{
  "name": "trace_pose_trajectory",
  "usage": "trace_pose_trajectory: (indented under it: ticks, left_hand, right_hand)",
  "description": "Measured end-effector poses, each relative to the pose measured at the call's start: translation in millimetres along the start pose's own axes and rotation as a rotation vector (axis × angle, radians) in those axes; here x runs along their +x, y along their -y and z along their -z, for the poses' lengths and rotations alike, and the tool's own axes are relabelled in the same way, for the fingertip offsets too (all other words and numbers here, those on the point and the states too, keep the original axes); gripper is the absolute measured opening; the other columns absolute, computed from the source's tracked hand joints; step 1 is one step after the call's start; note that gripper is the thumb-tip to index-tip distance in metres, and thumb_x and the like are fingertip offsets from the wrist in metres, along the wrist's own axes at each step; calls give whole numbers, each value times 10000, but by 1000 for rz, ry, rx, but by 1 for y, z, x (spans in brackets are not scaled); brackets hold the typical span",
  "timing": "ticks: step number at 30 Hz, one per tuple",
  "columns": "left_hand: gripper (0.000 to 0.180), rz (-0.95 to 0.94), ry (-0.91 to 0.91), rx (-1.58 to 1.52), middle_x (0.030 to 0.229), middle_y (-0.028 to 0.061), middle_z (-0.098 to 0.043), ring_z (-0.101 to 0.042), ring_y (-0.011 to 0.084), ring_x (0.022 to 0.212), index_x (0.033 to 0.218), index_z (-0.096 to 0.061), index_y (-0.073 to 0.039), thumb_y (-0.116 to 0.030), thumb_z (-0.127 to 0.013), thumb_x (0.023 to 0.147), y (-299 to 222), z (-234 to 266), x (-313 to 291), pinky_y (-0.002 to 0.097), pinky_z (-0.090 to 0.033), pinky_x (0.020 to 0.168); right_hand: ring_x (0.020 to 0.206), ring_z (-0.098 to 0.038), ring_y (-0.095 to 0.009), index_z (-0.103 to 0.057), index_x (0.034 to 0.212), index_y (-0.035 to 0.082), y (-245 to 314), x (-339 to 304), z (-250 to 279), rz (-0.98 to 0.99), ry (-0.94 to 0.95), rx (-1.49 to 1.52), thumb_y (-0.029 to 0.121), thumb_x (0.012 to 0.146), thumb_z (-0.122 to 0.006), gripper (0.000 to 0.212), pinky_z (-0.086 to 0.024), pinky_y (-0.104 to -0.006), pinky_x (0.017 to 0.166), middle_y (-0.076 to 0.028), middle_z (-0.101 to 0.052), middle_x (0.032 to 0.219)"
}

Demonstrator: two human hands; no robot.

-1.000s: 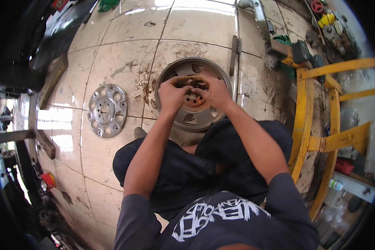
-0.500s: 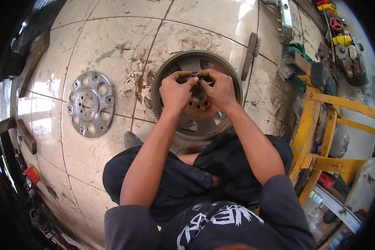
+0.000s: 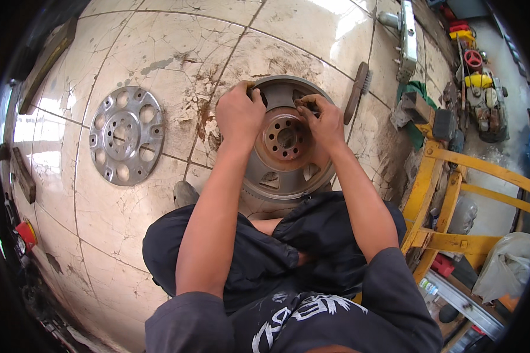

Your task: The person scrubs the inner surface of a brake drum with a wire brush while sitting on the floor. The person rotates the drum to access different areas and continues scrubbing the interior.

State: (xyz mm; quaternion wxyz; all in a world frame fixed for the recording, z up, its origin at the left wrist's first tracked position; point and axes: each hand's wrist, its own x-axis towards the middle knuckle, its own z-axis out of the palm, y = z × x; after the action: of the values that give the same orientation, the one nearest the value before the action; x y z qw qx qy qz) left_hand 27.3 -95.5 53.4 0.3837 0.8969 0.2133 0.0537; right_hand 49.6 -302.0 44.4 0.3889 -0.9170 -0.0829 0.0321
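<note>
A grey metal flywheel (image 3: 275,185) with a rusty, bolt-holed hub lies in front of my crossed legs. My left hand (image 3: 240,115) is over its upper left side, fingers curled and thumb pressed in; whatever they grip is hidden. At the upper right of the flywheel, my right hand (image 3: 325,119) is closed in a pinch beside one of the openings. Anything between those fingertips is too small to make out. The two hands are apart, with the hub showing between them. To the left, a shiny round metal plate (image 3: 108,145) with large holes rests flat on the tiles.
A wire brush (image 3: 355,94) lies on the floor just right of the flywheel. Yellow metal frame (image 3: 477,241) stands at the right, near a plastic bag (image 3: 508,265). Wooden pieces (image 3: 25,176) lie at the left. Cracked, stained tiles (image 3: 176,35) cover the floor.
My hands, together over the hub half a second ago, have moved apart toward the flywheel's upper left and upper right. The hub is now uncovered. The view has shifted slightly.
</note>
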Motion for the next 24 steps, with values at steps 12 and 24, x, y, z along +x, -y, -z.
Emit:
trace_pose_trajectory:
  ticks: [12,24]
  left_hand:
    - [444,-121,-113,231,1341,182,-603,-525,368,1307,1157,-747,-98,-446,-483,1080,51,-26,-3,564,-397,1104]
    - [379,-3,-136,-54,1301,217,-623,-558,396,1263,1105,-800,-74,-374,-578,1039,65,-31,12,490,-422,1104]
  right_hand:
    - [931,-718,-343,-804,991,92,-3,30,-27,438,133,-182,69,838,-765,160,-584,-422,839,-145,-744,996]
    - [890,-723,-353,-815,989,92,7,34,-36,443,170,-204,72,835,-762,164,-586,-425,824,-155,-748,980]
